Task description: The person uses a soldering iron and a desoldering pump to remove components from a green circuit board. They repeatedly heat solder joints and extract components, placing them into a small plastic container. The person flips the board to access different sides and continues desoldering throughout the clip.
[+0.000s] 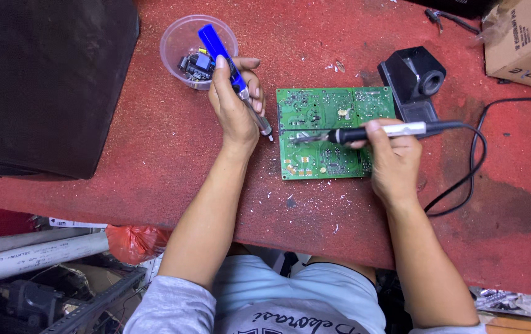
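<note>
The green circuit board [333, 133] lies flat on the red bench [154, 154]; right hand [392, 158] fingers pinch the soldering iron [370, 132] over it; left hand [234, 102] grips a blue pump [231, 71]; board looks light, stiff, fragile, best held by its edges.

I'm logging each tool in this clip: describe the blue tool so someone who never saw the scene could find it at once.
On the red bench, look left of the green circuit board to the left hand. The blue tool slants through that hand, its blue end over a clear cup of parts and its metal tip toward the board. The soldering iron in the right hand is black and corded; this one is blue and cordless.
</note>
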